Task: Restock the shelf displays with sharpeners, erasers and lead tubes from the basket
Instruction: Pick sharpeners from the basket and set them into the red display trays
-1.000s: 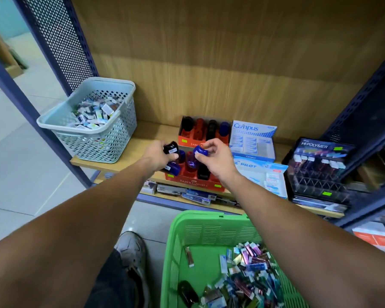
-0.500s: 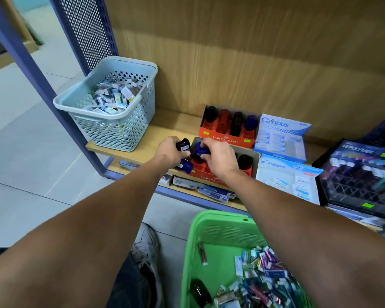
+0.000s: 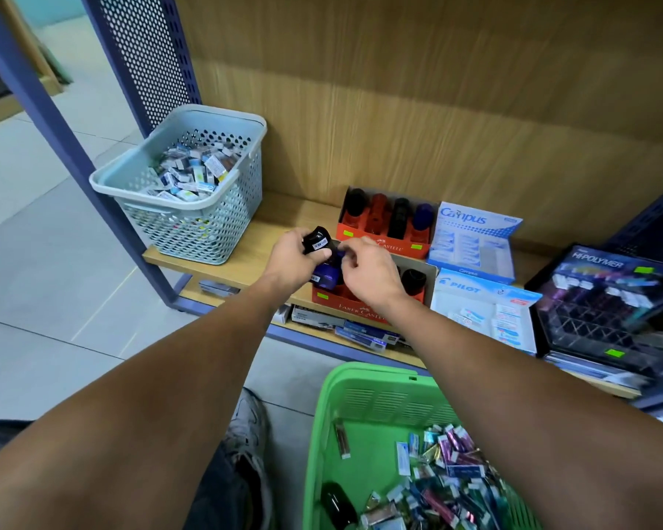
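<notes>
Sharpeners, one black [image 3: 317, 239] above one blue [image 3: 327, 273], sit clamped in the left hand [image 3: 293, 260] over the front display box [image 3: 355, 306]. Right hand [image 3: 368, 271], earlier holding a blue sharpener, now pinches nothing visible, so that piece is probably shelved.

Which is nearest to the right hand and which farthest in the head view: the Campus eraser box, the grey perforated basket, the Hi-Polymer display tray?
Measured from the right hand:
1. Campus eraser box, just to its right at the back of the shelf.
2. Grey perforated basket, off to the left at the shelf's end.
3. Hi-Polymer display tray, far right, at the shelf's front.
</notes>
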{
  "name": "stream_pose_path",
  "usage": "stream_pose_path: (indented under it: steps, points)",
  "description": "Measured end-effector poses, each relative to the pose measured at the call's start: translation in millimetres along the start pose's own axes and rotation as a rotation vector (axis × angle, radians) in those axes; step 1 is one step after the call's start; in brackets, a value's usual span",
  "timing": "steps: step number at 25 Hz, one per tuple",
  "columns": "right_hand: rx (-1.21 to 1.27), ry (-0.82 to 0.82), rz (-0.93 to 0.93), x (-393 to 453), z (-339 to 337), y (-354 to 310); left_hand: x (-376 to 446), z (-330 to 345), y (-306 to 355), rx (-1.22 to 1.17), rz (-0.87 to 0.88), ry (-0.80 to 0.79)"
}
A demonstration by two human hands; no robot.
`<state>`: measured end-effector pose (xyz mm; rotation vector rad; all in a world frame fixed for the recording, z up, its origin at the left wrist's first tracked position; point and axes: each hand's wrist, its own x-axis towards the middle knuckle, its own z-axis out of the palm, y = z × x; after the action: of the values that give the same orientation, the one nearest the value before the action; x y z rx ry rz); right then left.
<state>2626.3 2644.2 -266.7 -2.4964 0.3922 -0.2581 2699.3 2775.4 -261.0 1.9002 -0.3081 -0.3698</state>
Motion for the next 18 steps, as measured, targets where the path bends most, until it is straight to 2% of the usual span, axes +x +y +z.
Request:
stream_pose_path:
  steps: [3,5,8,12,14,16,18]
  points:
    - [0.662,-0.086,0.361,-13.6,-10.4,-11.1,-7.0,8.0,6.7,-0.066,0.064,0.022]
    - [0.930,-0.128,0.454,-25.4,-20.2,-13.8,-12.1,14.3,10.9,-0.131,0.084,0.025]
    - [1.004,-0.051,0.408,-34.3,-34.4,-5.3,-17.6,16.2,19.5,-0.291,0.006,0.070]
    - [1.184,0.012,0.449,-38.2,-50.7,15.7,-17.6,14.5,27.8,-0.322,-0.121,0.147]
    - [1.199,0.012,0.464,-37.0,-57.3,24.6,-18.9,21.9,32.6,-0.380,-0.130,0.067]
    - [1.087,0.029,0.456,-34.4,-60.3,32.2,-19.7,31.8,33.8,-0.386,-0.105,-0.058]
    - [1.075,0.066,0.444,-32.6,-61.6,38.9,-20.8,39.9,36.6,-0.417,-0.095,-0.150]
